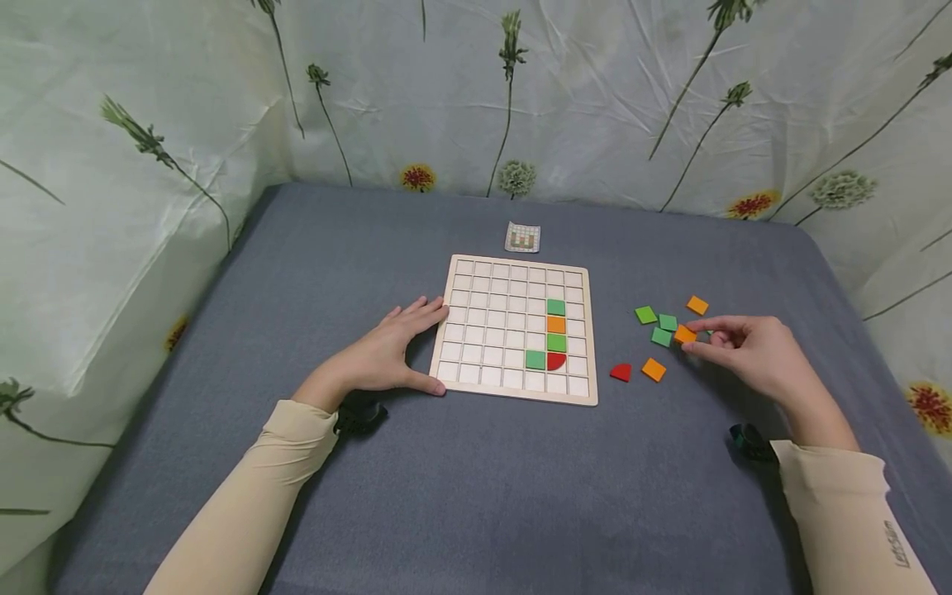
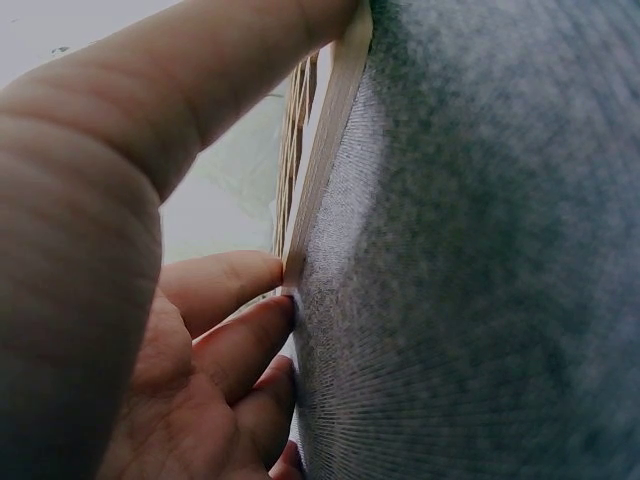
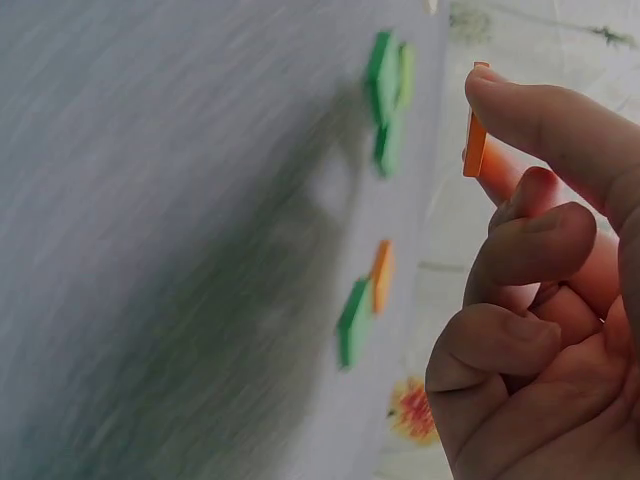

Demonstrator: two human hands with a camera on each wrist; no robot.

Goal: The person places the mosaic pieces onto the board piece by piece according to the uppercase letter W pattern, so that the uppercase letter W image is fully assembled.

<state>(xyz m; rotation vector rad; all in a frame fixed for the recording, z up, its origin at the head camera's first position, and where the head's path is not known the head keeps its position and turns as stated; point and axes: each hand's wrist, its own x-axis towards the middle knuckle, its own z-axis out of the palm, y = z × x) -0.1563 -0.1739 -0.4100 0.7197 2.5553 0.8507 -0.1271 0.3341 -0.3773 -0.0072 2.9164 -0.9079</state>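
My left hand (image 1: 383, 355) rests at the left edge of a wooden grid board (image 1: 491, 335), its fingers and thumb extended and touching the rim. In the left wrist view the thumb and fingertips meet the board's edge (image 2: 325, 160). On the board, a column holds a green tile (image 1: 555, 307), an orange tile (image 1: 555, 325), a lighter green tile (image 1: 556, 343) and a red quarter-round tile (image 1: 556, 361); another green tile (image 1: 535, 359) lies left of the red one. My right hand (image 1: 759, 355) pinches an orange square tile (image 3: 476, 140) between thumb and index finger, raised above the table.
Loose tiles lie right of the board: several green ones (image 1: 661, 336), an orange one (image 1: 697, 305) farther back, another orange one (image 1: 654, 369) and a red quarter-round (image 1: 621, 373) nearer. Behind the board lies a small pattern card (image 1: 523, 237). A flowered curtain (image 1: 595, 99) hangs behind the grey-covered table (image 1: 506, 496).
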